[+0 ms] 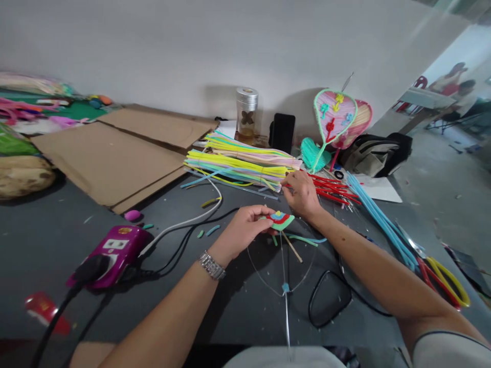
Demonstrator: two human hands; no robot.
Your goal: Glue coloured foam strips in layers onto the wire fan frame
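Note:
My left hand (247,230) pinches a small fan-shaped piece (282,221) made of curved green, red, blue and yellow strips, likely pipe cleaners. My right hand (301,194) is at the right end of a bundle of yellow, green and pink pipe cleaners (238,166), fingers curled inward; what they grip, if anything, is hidden. Red pipe cleaners (333,188) lie just right of it. Below the left hand is a thin wire frame (286,289) with a blue bit at its joint. A wooden stick (293,249) and loose green strips (307,239) lie between my forearms.
Cardboard sheets (126,153) and a purple power socket (115,253) with cables lie left. A jar (247,115), a phone (283,133) and decorated hand fans (334,115) stand along the wall. Blue pipe cleaners (383,222), scissors (441,278) and a bag (374,153) are right.

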